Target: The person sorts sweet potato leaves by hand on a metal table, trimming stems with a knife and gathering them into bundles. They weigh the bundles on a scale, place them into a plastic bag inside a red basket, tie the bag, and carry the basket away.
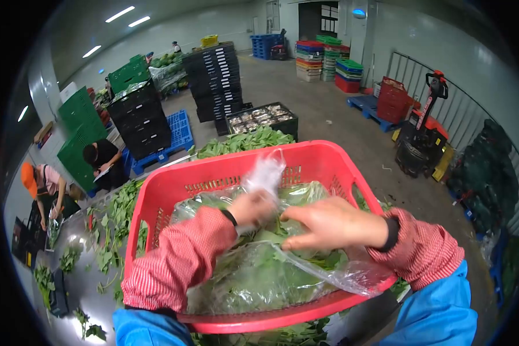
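Note:
A red plastic basket (259,326) stands in front of me, tilted in my view. Inside it lie clear plastic bags (259,277) filled with green leafy vegetables. My left hand (252,209), blurred by motion, is closed around bunched whitish plastic (266,173), which looks like the gathered top of a bag and sticks up past the fingers. Just to the right, my right hand (334,224) hovers over the bags with thumb and fingers apart. A loose flap of clear plastic (340,277) spreads below it toward the basket's right rim.
Loose greens (118,213) lie on the metal table (89,282), and more leaves (245,141) sit behind the basket. Two people work at left, one in an orange cap (29,180). Black crates (213,81), a packed crate (262,121) and a pallet jack (424,127) stand beyond.

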Demonstrator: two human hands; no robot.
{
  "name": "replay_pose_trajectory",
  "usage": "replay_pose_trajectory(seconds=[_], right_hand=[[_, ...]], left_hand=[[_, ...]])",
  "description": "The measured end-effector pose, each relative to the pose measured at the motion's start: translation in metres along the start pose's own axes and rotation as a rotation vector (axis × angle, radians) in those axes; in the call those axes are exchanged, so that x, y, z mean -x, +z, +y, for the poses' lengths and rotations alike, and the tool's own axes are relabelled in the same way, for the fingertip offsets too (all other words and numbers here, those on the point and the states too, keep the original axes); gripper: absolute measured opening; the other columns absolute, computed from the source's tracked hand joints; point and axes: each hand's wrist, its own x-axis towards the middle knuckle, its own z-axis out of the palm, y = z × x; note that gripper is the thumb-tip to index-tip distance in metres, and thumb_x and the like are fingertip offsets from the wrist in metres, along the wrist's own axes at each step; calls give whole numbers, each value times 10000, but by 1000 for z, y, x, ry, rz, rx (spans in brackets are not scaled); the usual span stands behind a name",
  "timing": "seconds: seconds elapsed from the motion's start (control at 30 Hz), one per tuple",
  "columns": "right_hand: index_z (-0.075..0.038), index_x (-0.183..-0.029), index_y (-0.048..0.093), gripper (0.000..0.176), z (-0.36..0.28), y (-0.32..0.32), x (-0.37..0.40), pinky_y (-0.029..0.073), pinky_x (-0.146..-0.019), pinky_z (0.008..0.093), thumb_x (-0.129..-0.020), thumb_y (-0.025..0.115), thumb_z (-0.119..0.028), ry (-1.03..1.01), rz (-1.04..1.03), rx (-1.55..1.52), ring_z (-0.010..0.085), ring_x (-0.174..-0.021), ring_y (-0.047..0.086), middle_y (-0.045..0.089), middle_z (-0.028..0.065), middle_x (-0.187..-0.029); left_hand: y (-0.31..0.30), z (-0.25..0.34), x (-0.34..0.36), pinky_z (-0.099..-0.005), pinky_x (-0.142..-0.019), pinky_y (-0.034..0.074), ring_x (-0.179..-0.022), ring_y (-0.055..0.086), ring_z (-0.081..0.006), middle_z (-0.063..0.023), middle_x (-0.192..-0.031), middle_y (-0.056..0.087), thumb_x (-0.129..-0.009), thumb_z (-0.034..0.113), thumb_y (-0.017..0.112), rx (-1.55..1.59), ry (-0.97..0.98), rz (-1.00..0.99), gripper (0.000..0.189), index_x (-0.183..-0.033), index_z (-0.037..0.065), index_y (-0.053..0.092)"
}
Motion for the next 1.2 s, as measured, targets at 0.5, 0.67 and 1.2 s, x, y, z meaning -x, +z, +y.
replay_pose_trajectory(seconds=[0.5, 0.67, 1.2], right_hand=[[5, -1111, 576, 405, 68, 87, 213, 441, -539, 271, -961, 556, -371, 680, 417, -1047, 75, -629, 512, 580, -9, -830], [-7, -850, 606, 296, 45, 75, 215, 436, -520, 389, -899, 609, -299, 693, 553, -314, 282, -546, 562, 590, 135, -654], [13, -752, 603, 300, 69, 6, -161, 509, -423, 315, -937, 479, -188, 362, 630, -974, 180, -460, 610, 626, 117, -608]], left_hand=[[120, 116, 114, -411, -678, 505, -761, 614, -350, -162, -795, 602, -863, 234, 645, -390, 648, -359, 225, -932, 20, 642], [132, 128, 115, -394, -625, 507, -692, 610, -329, -149, -762, 610, -865, 148, 627, -457, 784, -192, 129, -872, 19, 633], [-62, 10, 35, -305, -629, 509, -726, 607, -186, -80, -824, 600, -942, 245, 577, 13, 204, 769, 267, -1049, 0, 590]])
